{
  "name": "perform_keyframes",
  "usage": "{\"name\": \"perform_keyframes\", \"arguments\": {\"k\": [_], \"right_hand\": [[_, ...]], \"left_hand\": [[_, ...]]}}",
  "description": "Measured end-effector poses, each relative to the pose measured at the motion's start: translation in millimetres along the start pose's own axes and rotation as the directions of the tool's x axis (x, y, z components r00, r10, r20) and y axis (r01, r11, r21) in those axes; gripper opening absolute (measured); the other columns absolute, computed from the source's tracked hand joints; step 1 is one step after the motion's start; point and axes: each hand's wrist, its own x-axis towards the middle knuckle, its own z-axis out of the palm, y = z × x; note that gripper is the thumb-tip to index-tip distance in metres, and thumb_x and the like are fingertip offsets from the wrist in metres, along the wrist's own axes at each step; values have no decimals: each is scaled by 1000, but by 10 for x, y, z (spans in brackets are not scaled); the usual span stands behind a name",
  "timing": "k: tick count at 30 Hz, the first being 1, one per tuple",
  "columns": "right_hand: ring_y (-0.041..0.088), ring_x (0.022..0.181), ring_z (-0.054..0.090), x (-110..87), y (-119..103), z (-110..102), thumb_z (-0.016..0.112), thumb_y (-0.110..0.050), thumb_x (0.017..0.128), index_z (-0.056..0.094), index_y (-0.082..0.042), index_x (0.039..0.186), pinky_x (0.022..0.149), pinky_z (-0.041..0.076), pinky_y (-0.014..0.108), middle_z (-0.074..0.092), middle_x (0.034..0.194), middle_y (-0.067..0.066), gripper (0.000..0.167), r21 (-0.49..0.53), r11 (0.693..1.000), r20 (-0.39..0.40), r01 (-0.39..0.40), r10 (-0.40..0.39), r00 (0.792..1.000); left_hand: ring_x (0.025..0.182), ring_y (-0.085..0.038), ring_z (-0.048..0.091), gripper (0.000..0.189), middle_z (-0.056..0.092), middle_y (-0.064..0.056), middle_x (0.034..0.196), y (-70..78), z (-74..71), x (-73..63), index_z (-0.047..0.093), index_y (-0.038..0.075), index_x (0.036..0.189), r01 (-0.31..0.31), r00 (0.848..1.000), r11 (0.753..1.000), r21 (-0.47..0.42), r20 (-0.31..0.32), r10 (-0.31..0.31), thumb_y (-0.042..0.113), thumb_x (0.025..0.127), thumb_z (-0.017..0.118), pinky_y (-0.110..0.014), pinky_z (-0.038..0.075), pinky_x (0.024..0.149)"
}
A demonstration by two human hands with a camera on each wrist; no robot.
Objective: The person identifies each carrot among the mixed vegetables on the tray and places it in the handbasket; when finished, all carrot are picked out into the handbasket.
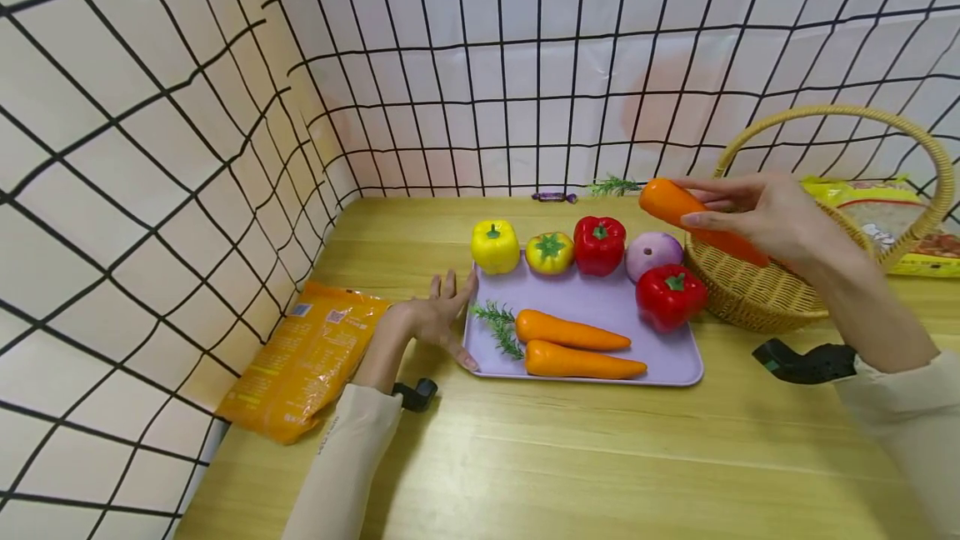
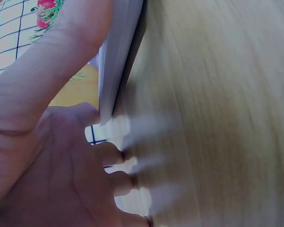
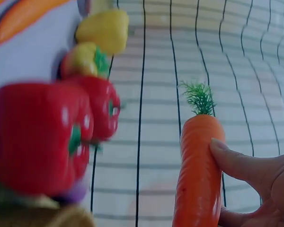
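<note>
I'm watching the right hand [image 1: 772,215] pinching a raised carrot [image 1: 667,202] by the wicker basket [image 1: 738,304], left hand [image 1: 437,320], fingers apart, touching the lilac tray's [image 1: 577,294] left edge, wooden tabletop [image 1: 570,457] spreading wide in front.

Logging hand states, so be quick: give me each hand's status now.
Left hand: open, fingers spread, touching the purple tray at its edge.
Right hand: closed, holding a carrot.

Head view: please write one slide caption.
Right hand holds a carrot near the wicker basket; left hand touches the lavender tray.
</note>
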Motion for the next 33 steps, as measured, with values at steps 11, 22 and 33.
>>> {"name": "perform_keyframes", "arguments": {"k": [11,22,33], "right_hand": [[39,142,33,91,625,-342,76,-58,87,55,-51,142,110,38,54,60,95,-38,60,68,980,-22,-185,187,982],[28,90,55,110,982,-419,79,-45,90,61,-74,99,57,39,26,65,137,27,35,40,977,-36,-211,212,977],[9,60,30,114,1107,-453,78,-32,94,58,-72,78,43,30,29,8,167,30,47,113,949,-112,-294,306,946]], "left_hand": [[156,-39,-29,145,-33,-18,167,4,9,-2,-24,27,163,2,1000,1000,-6,-2,-2,52,75,89,-75,-1,123],[156,-39,-30,145,-33,-18,167,7,8,1,-23,26,163,-6,1000,1000,-15,1,6,50,75,90,-76,-1,122],[156,-40,-29,146,-32,-18,167,13,7,-9,-24,25,163,-7,1000,1000,-6,-1,7,51,75,90,-76,-1,122]]}}
